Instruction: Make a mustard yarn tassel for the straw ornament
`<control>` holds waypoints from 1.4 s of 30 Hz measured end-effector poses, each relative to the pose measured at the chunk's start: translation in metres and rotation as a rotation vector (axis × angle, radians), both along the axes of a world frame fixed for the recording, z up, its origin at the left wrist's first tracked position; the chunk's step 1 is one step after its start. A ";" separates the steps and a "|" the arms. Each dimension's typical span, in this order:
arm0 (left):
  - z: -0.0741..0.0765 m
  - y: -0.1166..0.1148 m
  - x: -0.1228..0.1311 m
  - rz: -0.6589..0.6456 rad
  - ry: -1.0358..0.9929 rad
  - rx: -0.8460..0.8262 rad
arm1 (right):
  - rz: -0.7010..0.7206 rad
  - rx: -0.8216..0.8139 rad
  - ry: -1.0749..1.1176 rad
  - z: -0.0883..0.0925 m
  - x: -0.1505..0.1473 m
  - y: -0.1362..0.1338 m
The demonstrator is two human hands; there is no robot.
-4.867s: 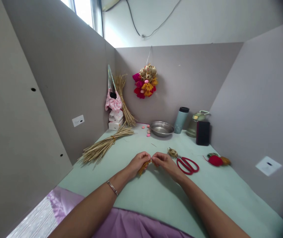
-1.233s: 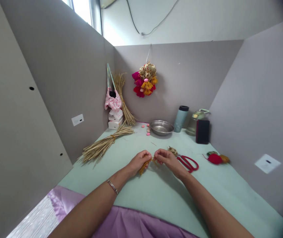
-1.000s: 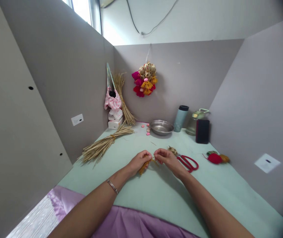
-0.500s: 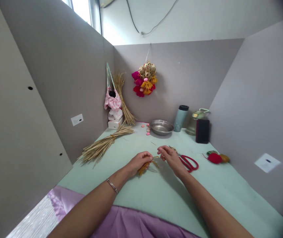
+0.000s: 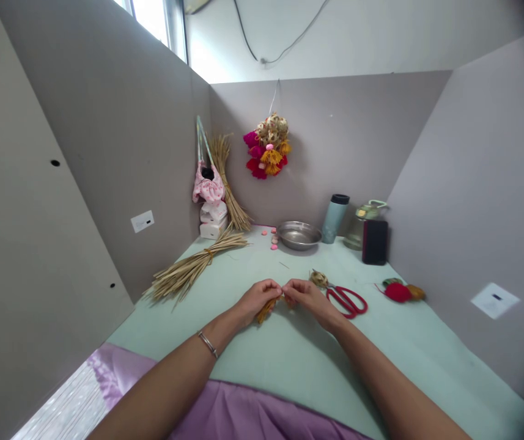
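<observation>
My left hand (image 5: 258,299) is closed around a mustard-yellow yarn tassel (image 5: 265,312), whose loose strands hang below the fingers. Right beside it, my right hand (image 5: 302,293) pinches at the tassel's yarn end, fingertips meeting those of the left. The exact point of the pinch is hidden by the fingers. Just right of the right hand lie scissors with red handles (image 5: 348,302), half spread on the table. A small woven straw ball (image 5: 319,278) rests at their blades.
A straw bundle (image 5: 192,265) lies at left, another (image 5: 229,189) leans in the corner. A steel bowl (image 5: 299,245), pink beads (image 5: 274,247), tumbler (image 5: 335,220), glass jug (image 5: 354,235) and dark phone (image 5: 375,242) stand behind. Red yarn (image 5: 398,293) lies right. Tasselled straw balls (image 5: 268,146) hang on the partition.
My right hand has moved left and down to meet the left hand, its fingers closing at the yarn. The straw ball by the scissors is now uncovered. My left hand stays put.
</observation>
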State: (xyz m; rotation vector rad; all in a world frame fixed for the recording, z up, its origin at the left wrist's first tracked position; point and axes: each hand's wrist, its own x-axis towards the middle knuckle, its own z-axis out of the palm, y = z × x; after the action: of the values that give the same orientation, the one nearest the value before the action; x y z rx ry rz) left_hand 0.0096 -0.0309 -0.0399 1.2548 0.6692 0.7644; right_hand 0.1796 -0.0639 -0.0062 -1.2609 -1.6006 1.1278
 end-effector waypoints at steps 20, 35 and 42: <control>-0.001 0.001 0.000 0.026 0.010 0.004 | -0.018 -0.057 0.074 0.008 -0.003 -0.004; 0.004 -0.002 -0.001 0.001 0.018 -0.007 | 0.023 -0.052 0.063 0.004 -0.003 -0.003; 0.007 -0.002 -0.001 0.028 0.019 -0.047 | 0.026 -0.042 0.080 0.004 -0.003 -0.003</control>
State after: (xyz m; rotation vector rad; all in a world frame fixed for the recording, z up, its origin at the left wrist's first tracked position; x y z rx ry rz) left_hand 0.0089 -0.0329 -0.0332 1.2135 0.7174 0.7570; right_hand 0.1767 -0.0671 -0.0021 -1.2091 -1.5455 1.2188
